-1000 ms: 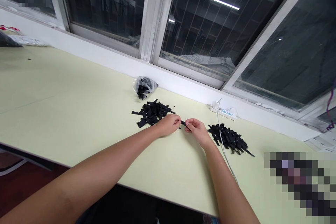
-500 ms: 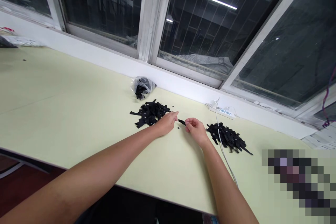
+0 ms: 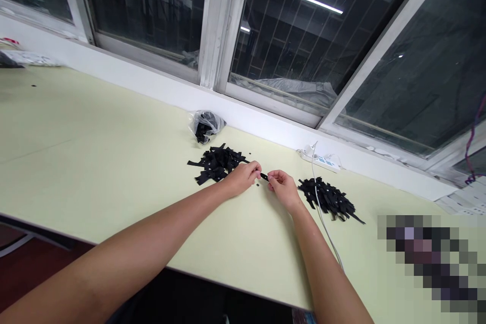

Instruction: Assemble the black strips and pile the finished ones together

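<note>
Since half a second ago my left hand (image 3: 246,176) has come back to the small black strip (image 3: 264,176); before, its fingers were stretched out and pointing away from it, and now they are bent again and their tips meet the left end of the strip. My right hand (image 3: 281,186) has stayed almost in the same place.

From the head camera, both my hands are low over the pale green table (image 3: 94,162), near its far side under the window (image 3: 304,35). My right hand pinches the right end of the strip between thumb and forefinger, the other fingers curled in. My left hand pinches the other end, so the strip is held between the two hands, just above the table surface. One tiny black round piece (image 3: 257,185) lies on the table just below the strip; I cannot tell what it is.

Just behind my left hand is a left pile of black strips (image 3: 215,163). On the other side, just beside my right hand, lies a right pile of black strips (image 3: 329,199), and a white cable (image 3: 322,215) runs across it from a white power strip (image 3: 321,162) at the wall. Behind the left pile is a clear plastic bag (image 3: 206,125) with more black pieces inside.
</note>
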The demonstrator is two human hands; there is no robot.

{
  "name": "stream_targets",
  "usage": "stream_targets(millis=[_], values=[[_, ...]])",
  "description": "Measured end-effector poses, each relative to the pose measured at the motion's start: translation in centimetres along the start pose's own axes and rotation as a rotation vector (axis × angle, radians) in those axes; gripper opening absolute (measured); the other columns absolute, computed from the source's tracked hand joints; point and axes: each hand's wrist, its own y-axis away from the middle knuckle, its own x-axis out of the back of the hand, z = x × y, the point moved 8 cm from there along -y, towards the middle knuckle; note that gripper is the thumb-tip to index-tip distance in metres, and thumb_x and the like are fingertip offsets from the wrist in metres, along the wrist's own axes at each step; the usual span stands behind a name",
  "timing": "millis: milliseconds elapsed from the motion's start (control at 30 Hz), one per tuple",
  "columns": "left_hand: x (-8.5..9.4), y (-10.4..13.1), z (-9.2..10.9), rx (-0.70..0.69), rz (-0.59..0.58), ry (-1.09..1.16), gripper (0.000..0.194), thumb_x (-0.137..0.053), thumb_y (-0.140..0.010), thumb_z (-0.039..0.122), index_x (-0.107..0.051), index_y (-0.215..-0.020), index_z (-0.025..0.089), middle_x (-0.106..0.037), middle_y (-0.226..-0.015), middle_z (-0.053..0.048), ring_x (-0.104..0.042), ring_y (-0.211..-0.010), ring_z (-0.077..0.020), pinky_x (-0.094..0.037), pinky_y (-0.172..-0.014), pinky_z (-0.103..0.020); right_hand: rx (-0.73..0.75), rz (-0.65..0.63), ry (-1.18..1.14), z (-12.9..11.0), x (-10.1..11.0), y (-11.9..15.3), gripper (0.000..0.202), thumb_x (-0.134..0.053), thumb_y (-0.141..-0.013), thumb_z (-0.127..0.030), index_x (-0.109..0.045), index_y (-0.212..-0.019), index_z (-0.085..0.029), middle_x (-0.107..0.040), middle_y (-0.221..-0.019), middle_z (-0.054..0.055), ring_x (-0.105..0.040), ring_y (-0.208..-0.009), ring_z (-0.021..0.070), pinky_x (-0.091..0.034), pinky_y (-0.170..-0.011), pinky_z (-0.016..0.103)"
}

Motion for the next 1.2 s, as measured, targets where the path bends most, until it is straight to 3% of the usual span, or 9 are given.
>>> stream_targets(millis=[100,267,467,700,900,1033,1200], values=[[0.0,-0.1,-0.4,0.017,0.027,-0.023,0.017,-0.047,-0.092,0.023,-0.062,-0.097,0.017,-0.069,-0.080,-0.002,-0.062,-0.064,-0.0131,-0.044,-0.065,-0.025,0.000,-0.001,-0.001,-0.1,0.0,0.1,0.036,-0.072,-0.069,-0.050,-0.063,-0.087,-0.020,-0.061,-0.071,0.001,-0.054,-0.061,0.0148,-0.046,-0.061,0.031],[0.0,-0.1,-0.5,0.042,0.021,0.005,0.027,-0.040,-0.095,0.020,-0.063,-0.109,0.015,-0.072,-0.099,-0.006,-0.063,-0.064,-0.0115,-0.047,-0.067,-0.025,0.005,0.007,0.000,-0.2,0.1,0.1,0.037,-0.072,-0.069,-0.051,-0.063,-0.087,-0.020,-0.060,-0.071,0.000,-0.054,-0.061,0.0147,-0.047,-0.062,0.031],[0.1,-0.1,1.2,-0.130,-0.001,-0.089,0.024,-0.054,-0.092,0.027,-0.076,-0.097,0.019,-0.071,-0.100,-0.007,-0.064,-0.090,-0.0176,-0.046,-0.083,-0.028,0.008,-0.006,0.008,-0.3,-0.1,0.1,0.040,-0.072,-0.068,-0.055,-0.062,-0.086,-0.021,-0.060,-0.069,0.000,-0.055,-0.061,0.0153,-0.047,-0.061,0.031],[0.1,-0.2,0.8,-0.044,0.022,0.020,0.013,-0.065,-0.082,0.023,-0.076,-0.088,0.019,-0.072,-0.082,-0.002,-0.061,-0.076,-0.0147,-0.046,-0.072,-0.026,0.045,-0.055,0.027,-1.3,-0.8,0.5,0.038,-0.069,-0.071,-0.054,-0.062,-0.088,-0.021,-0.061,-0.071,0.001,-0.054,-0.061,0.0148,-0.043,-0.058,0.029],[0.1,-0.2,0.9,-0.060,0.048,0.117,0.008,-0.069,-0.077,0.025,-0.075,-0.080,0.020,-0.069,-0.114,-0.006,-0.063,-0.103,-0.0198,-0.048,-0.090,-0.031,0.082,-0.118,-0.009,-1.9,-1.6,0.7,0.034,-0.069,-0.072,-0.050,-0.062,-0.087,-0.021,-0.061,-0.071,0.001,-0.052,-0.060,0.0142,-0.043,-0.060,0.029],[-0.6,-0.2,0.1,-0.014,-0.012,0.179,0.012,-0.066,-0.079,0.025,-0.075,-0.083,0.018,-0.074,-0.089,-0.003,-0.064,-0.087,-0.0172,-0.048,-0.084,-0.030,0.086,-0.136,-0.027,-2.0,-1.8,0.8,0.031,-0.068,-0.073,-0.048,-0.062,-0.087,-0.021,-0.062,-0.073,0.001,-0.053,-0.062,0.0142,-0.044,-0.062,0.030],[-0.5,-0.5,-0.6,0.033,0.034,0.224,0.017,-0.068,-0.078,0.029,-0.074,-0.081,0.013,-0.072,-0.078,-0.004,-0.061,-0.071,-0.0149,-0.046,-0.067,-0.026,0.087,-0.131,-0.046,-2.1,-1.7,0.8,0.034,-0.069,-0.072,-0.049,-0.062,-0.089,-0.021,-0.064,-0.074,0.002,-0.055,-0.064,0.0152,-0.046,-0.064,0.031]])
